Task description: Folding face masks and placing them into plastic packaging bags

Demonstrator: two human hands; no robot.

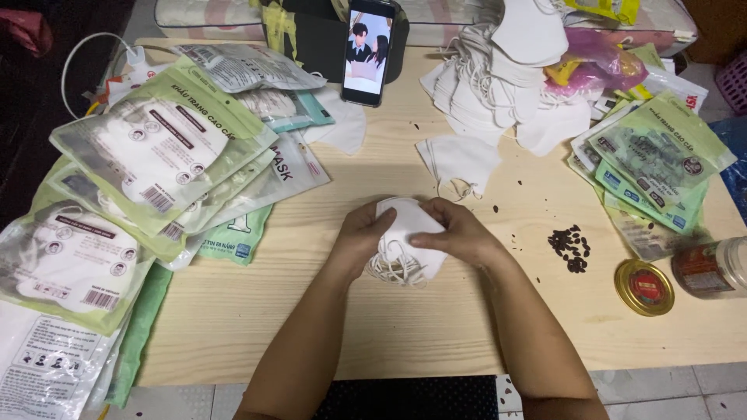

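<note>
both hands meet over the middle of the wooden table point(436, 311). left hand point(364, 233) and right hand point(459, 232) close from either side on a small stack of white masks point(405, 225), fingers curled round the edges, thumbs on top, so the stack stays squared and pressed flat; the ear loops point(393, 271) hang loose in a tangle below the palms, just touching the tabletop. grip looks firm but not tight, a gathering hold rather than a pinch. loose masks lie in a pile point(498, 85) at the far right, within reach of the right hand, one single mask point(461, 162) apart from it, nearer the hands. filled packets point(156, 148) are fanned in overlapping layers on the left side, more packets point(661, 159) on the right. a phone point(367, 53) stands propped upright at the far edge, screen facing the person, likely for watching while working. dark seeds point(569, 247), a tin lid point(643, 287) and a jar point(712, 268) on its side lie to the right, near the table edge.
</note>
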